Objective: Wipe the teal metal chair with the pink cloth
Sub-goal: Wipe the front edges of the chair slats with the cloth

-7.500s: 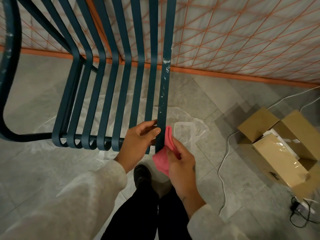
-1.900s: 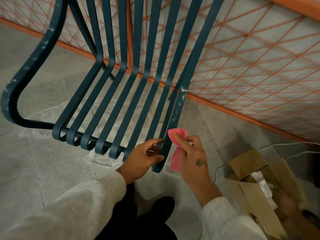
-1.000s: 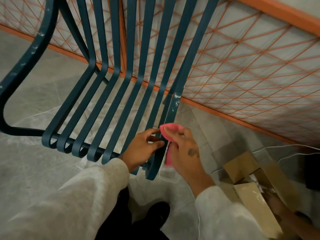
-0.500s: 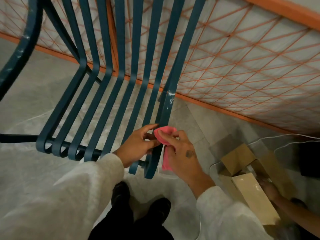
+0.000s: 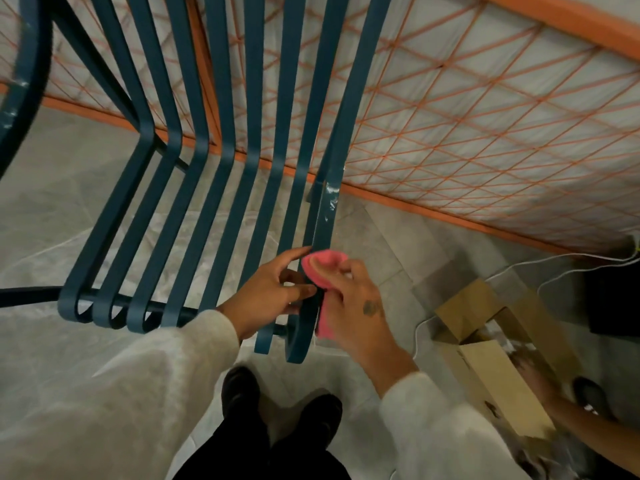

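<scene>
The teal metal chair with flat slatted seat and back [image 5: 221, 188] stands on the grey tiled floor [image 5: 69, 188], filling the upper left of the view, its slats curling under at the front edge. The outermost right slat [image 5: 323, 223] carries pale smudges near its bend. The small pink cloth [image 5: 323, 268] is folded over that slat near its front end, with a tail hanging down beside the slat.

The right hand [image 5: 353, 306] is closed on the cloth, fingers pressing it onto the slat's top and outer side. The left hand [image 5: 273, 292] is pinched around the same slat from the inner side, thumb and fingertips together on the metal, apparently steadying it.

Risks from here, as I judge them: the cloth covers only 1 narrow band, so a stroke upward could slide off the slat's edge and leave the smudges near the bend untouched. The loose tail could snag in the gap between the 2 right slats. Pushing hard on this 1 outer slat could shift the light chair on the smooth tiles.

Further out, an open brown cardboard box [image 5: 491, 344] and a white cable [image 5: 512, 268] lie on the floor to the right, where another person's hand [image 5: 540, 379] reaches in; a step back could catch the cable.
</scene>
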`<state>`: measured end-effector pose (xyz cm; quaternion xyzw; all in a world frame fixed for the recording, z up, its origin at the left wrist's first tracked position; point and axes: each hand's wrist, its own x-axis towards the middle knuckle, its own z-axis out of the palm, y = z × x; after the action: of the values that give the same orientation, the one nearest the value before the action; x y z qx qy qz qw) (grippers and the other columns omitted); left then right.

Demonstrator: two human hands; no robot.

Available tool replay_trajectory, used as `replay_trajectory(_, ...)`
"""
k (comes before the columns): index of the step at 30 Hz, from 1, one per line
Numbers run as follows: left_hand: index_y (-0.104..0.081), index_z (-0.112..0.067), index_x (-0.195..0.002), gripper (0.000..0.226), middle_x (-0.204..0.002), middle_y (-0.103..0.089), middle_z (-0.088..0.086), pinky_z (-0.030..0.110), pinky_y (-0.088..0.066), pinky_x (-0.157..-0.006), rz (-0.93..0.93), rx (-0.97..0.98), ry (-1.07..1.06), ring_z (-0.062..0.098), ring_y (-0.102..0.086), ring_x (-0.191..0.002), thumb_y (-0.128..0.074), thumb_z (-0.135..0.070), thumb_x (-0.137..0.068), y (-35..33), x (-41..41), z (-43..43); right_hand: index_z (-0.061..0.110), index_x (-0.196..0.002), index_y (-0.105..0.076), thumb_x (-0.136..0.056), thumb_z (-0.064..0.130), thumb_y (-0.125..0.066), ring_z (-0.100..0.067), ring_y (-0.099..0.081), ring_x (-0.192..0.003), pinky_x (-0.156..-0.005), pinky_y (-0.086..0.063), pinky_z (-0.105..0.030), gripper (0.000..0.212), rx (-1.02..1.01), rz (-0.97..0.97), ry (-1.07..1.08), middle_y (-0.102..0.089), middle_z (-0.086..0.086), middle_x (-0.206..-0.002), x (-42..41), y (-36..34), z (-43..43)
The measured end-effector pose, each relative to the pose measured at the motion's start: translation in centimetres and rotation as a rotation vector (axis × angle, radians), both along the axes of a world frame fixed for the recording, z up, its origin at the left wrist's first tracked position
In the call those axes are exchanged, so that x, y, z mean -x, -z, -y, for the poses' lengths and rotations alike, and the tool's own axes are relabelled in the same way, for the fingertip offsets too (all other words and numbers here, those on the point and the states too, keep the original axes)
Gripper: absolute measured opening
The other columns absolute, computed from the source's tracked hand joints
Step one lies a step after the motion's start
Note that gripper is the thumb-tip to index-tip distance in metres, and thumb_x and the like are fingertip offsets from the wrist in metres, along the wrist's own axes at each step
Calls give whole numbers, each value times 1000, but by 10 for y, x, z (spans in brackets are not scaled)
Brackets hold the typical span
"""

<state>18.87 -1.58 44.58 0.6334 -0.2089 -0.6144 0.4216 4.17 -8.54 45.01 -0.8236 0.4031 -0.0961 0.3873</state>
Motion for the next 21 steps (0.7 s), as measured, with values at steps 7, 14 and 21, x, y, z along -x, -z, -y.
replay_trajectory(7,-43,-45,-133,62,-109,-64,2,24,-58,-72,-15,-4,13,14,-68,-95,-68,-12,-87,-1,-4,2,28,-133,-55,-93,-2,-54,-15,-55,-105,-96,-48,-20,50,137,-75,-25,-51,-5,-127,-9,1,24)
replay_trajectory(14,-40,-37,-136,63,-110,-66,9,34,-60,-79,-41,-5,49,20,-69,-98,-67,-9,-87,-3,-8,2,30,-124,-60,-96,7,-48,-1,-52,-96,-87,-46,-7,38,-13,-53,106,-52,1,-122,-15,-5,1)
replay_trajectory(21,-41,-38,-136,68,-115,-63,0,31,-59,-81,82,-39,95,16,-66,-100,-76,-23,-80,-5,-14,10,48,-109,-61,-92,-4,-53,2,-56,-103,-90,-39,-4,55,-272,21,108,-59,15,-108,5,-19,-3)
